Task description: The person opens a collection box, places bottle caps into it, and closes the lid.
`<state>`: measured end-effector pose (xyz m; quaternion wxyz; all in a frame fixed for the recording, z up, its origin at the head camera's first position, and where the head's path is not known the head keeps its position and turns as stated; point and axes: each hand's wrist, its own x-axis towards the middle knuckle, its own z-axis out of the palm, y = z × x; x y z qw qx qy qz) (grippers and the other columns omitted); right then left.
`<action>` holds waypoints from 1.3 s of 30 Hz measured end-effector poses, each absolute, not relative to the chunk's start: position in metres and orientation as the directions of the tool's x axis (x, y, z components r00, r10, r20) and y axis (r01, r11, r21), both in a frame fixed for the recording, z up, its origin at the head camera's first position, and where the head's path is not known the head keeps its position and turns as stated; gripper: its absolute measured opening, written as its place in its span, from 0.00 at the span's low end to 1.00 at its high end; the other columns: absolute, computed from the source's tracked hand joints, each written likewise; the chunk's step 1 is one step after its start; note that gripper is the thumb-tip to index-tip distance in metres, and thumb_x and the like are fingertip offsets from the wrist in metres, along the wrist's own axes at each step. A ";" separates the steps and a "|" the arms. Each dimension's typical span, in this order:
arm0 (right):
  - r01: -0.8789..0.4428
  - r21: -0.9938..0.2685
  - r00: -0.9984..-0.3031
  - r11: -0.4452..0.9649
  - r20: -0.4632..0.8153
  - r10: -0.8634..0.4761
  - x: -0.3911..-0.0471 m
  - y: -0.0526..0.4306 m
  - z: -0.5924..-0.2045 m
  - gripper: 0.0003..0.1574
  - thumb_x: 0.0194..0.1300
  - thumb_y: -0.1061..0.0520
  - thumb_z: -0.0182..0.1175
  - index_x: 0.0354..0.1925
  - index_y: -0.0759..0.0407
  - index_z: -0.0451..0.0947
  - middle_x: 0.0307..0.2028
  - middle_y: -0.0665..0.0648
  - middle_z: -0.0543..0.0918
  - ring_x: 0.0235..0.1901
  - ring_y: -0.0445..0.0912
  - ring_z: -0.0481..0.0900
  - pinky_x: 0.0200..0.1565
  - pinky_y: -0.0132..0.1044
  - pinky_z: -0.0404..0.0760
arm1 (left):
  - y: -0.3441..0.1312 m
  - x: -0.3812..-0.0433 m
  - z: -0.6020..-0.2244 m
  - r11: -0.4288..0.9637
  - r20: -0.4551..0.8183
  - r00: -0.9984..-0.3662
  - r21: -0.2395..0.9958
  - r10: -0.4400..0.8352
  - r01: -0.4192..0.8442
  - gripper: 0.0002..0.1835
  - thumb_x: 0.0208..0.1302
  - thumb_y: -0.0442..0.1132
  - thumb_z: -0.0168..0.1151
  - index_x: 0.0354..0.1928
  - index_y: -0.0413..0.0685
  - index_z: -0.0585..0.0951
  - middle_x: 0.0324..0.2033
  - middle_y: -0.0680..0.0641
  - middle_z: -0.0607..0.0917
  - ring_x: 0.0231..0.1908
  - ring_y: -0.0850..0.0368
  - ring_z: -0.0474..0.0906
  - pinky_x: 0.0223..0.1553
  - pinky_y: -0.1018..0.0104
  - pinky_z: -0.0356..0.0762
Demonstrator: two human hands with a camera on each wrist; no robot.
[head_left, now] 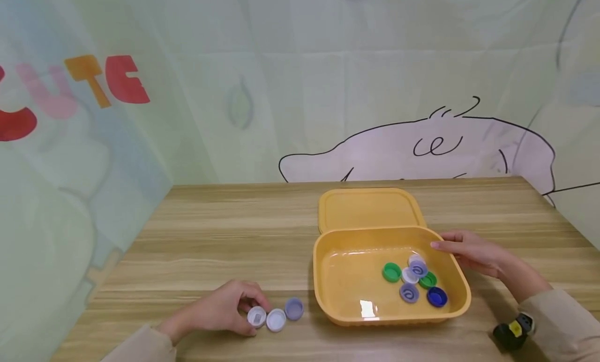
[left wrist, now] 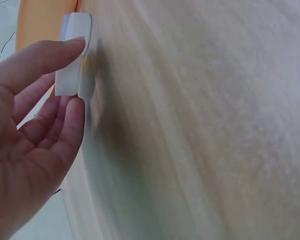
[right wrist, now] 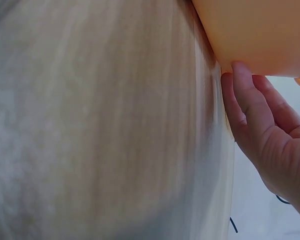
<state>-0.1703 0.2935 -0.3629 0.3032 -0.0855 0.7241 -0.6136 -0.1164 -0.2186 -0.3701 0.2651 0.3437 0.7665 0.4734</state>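
In the head view my left hand (head_left: 234, 306) pinches a white bottle cap (head_left: 256, 316) by its edge at the table's front. Seen from the left wrist, the thumb lies on one side of that white cap (left wrist: 67, 80) and fingers on the other. Another white cap (head_left: 276, 320) and a lilac cap (head_left: 294, 309) lie in a row beside it. My right hand (head_left: 478, 252) holds the right side of a yellow plastic box (head_left: 391, 322), thumb over the rim. In the right wrist view, fingertips (right wrist: 241, 70) touch the box's outer wall.
Several caps lie in the right half of the box, among them a green cap (head_left: 391, 272) and a dark blue cap (head_left: 437, 297). The flat yellow lid (head_left: 370, 208) rests behind the box. A black and yellow device (head_left: 513, 332) shows by the right sleeve.
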 end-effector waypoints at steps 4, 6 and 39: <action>0.248 -0.941 -0.802 0.229 -0.332 -0.497 -0.170 0.294 -0.363 0.26 0.71 0.55 0.49 0.57 0.75 0.66 0.44 0.54 0.81 0.43 0.44 0.79 0.46 0.39 0.79 | -0.217 -0.115 -0.368 0.325 -0.074 -0.629 0.899 0.774 0.294 0.17 0.45 0.31 0.72 0.40 0.42 0.82 0.38 0.49 0.79 0.38 0.64 0.76 0.40 0.67 0.79; 0.251 -0.941 -0.802 0.227 -0.334 -0.495 -0.170 0.294 -0.363 0.26 0.71 0.55 0.49 0.57 0.75 0.66 0.44 0.53 0.81 0.43 0.44 0.79 0.46 0.39 0.79 | -0.217 -0.115 -0.366 0.331 -0.074 -0.635 0.896 0.769 0.296 0.17 0.45 0.30 0.72 0.40 0.42 0.82 0.38 0.49 0.79 0.38 0.64 0.76 0.39 0.67 0.79; 0.255 -0.939 -0.802 0.232 -0.339 -0.492 -0.171 0.293 -0.364 0.32 0.71 0.55 0.49 0.61 0.79 0.59 0.46 0.54 0.80 0.45 0.44 0.79 0.47 0.40 0.78 | -0.188 -0.112 -0.332 0.434 -0.093 -0.735 0.853 0.671 0.289 0.17 0.41 0.28 0.71 0.38 0.42 0.82 0.34 0.51 0.79 0.35 0.62 0.76 0.38 0.68 0.79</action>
